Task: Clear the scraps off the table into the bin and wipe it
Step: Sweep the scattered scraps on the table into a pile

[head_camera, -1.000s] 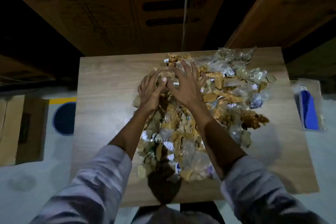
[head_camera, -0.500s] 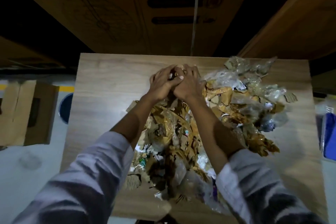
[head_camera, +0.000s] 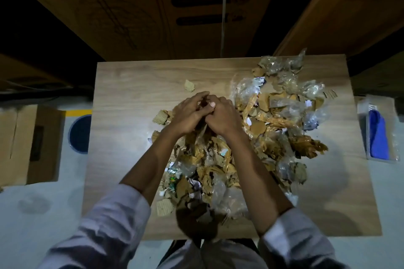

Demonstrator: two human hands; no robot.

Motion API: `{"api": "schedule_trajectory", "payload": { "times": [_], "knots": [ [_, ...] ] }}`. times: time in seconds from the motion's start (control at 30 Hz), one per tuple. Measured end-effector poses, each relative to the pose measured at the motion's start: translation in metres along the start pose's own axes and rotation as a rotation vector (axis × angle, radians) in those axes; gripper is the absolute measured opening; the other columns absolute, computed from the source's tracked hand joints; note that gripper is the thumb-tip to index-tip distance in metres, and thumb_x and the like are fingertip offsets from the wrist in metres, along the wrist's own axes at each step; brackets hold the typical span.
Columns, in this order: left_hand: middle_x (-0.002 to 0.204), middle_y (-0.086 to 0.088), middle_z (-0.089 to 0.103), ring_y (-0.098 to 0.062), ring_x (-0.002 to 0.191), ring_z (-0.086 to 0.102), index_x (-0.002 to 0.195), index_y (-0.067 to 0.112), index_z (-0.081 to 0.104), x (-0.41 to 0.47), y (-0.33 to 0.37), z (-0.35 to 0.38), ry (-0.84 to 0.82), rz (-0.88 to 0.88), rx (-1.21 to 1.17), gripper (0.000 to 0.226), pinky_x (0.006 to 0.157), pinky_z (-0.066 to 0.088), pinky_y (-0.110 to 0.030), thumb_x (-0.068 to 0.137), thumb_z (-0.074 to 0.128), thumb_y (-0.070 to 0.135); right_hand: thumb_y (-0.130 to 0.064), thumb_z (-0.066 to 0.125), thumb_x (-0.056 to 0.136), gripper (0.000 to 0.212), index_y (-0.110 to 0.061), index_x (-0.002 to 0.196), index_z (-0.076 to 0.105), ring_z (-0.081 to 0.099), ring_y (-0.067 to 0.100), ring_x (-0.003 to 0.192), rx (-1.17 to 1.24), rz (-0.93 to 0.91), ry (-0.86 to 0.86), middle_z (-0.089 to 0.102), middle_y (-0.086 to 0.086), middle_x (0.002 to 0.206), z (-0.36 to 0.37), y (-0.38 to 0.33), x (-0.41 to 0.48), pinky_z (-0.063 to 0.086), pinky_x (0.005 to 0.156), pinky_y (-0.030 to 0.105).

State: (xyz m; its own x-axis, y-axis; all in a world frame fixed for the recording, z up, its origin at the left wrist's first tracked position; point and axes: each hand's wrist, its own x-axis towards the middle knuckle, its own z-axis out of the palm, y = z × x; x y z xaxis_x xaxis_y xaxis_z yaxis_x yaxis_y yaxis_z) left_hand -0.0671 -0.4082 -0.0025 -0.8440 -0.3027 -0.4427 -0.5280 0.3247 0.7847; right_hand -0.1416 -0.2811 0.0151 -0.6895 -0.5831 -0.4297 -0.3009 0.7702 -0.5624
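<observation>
**Both hands closed on the scraps at mid-table**

The scraps (head_camera: 258,137), torn cardboard, brown paper and crumpled clear plastic, lie in a heap on the wooden table (head_camera: 131,85); I see the heap running from the near edge by my view up through the centre and out to the far right corner. The left hand (head_camera: 188,116) and right hand (head_camera: 225,117) meet at the far end of the central part of the heap, touching each other; the fingers of both are curled inward and gripping a bunch of scraps between them, with brown and clear bits showing in the gap. One small cardboard piece (head_camera: 189,88) lies apart on bare wood just beyond the hands; another ribbed piece (head_camera: 160,117) sits just left of the left hand. Pale sleeves (head_camera: 113,225) cover both forearms nearest me.

On the floor to the left, a blue round bin (head_camera: 79,133) is partly hidden by the table's left edge; a cardboard box (head_camera: 28,144) stands further left. To the right of the table lies a blue object in a clear packet (head_camera: 378,135); large cardboard cartons (head_camera: 175,6) stand beyond the far edge.
</observation>
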Motion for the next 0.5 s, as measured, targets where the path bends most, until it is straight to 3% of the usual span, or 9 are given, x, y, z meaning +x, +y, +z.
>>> {"api": "schedule_trajectory", "payload": {
  "times": [0.13, 0.23, 0.33, 0.4, 0.5],
  "knots": [
    [0.139, 0.003, 0.061, -0.023, 0.135, 0.051, 0.146, 0.052, 0.042, -0.024, -0.007, 0.009, -0.039, 0.058, -0.016, 0.065, 0.115, 0.037, -0.056, 0.088, 0.047, 0.081, -0.031, 0.054, 0.101, 0.045, -0.021, 0.145, 0.055, 0.052, 0.033, 0.129, 0.093, -0.037, 0.12, 0.062, 0.01, 0.137, 0.012, 0.006, -0.026, 0.045, 0.105, 0.048],
    [0.143, 0.0, 0.059, -0.026, 0.139, 0.045, 0.151, 0.04, 0.044, -0.035, -0.014, 0.012, -0.082, 0.061, 0.096, 0.076, 0.118, 0.032, -0.055, 0.088, 0.039, 0.082, -0.023, 0.056, 0.097, 0.045, -0.023, 0.142, 0.058, 0.054, 0.03, 0.131, 0.052, -0.026, 0.1, 0.065, 0.005, 0.138, 0.027, 0.013, -0.038, 0.032, 0.111, 0.046],
    [0.155, -0.001, 0.05, -0.026, 0.145, 0.036, 0.153, 0.037, 0.044, -0.041, -0.008, 0.009, -0.055, 0.079, 0.194, 0.075, 0.123, 0.02, -0.049, 0.091, 0.037, 0.078, -0.026, 0.062, 0.098, 0.047, -0.022, 0.144, 0.058, 0.044, 0.023, 0.144, 0.03, -0.025, 0.252, 0.055, 0.001, 0.153, 0.032, 0.024, -0.044, 0.02, 0.121, 0.047],
    [0.158, -0.002, 0.047, -0.024, 0.148, 0.033, 0.154, 0.032, 0.045, -0.045, 0.002, 0.007, -0.066, 0.105, 0.236, 0.069, 0.123, 0.014, -0.041, 0.095, 0.039, 0.069, -0.028, 0.063, 0.099, 0.049, -0.023, 0.147, 0.055, 0.039, 0.024, 0.149, 0.034, -0.024, 0.262, 0.048, 0.002, 0.159, 0.028, 0.03, -0.047, 0.02, 0.125, 0.05],
    [0.158, -0.003, 0.046, -0.024, 0.148, 0.033, 0.152, 0.03, 0.047, -0.045, 0.012, 0.007, -0.028, 0.117, 0.214, 0.06, 0.122, 0.019, -0.045, 0.101, 0.045, 0.062, -0.027, 0.062, 0.101, 0.044, -0.023, 0.145, 0.058, 0.043, 0.024, 0.146, 0.111, -0.062, 0.298, 0.049, 0.001, 0.158, 0.019, 0.035, -0.049, 0.026, 0.124, 0.048]
  ]
}}
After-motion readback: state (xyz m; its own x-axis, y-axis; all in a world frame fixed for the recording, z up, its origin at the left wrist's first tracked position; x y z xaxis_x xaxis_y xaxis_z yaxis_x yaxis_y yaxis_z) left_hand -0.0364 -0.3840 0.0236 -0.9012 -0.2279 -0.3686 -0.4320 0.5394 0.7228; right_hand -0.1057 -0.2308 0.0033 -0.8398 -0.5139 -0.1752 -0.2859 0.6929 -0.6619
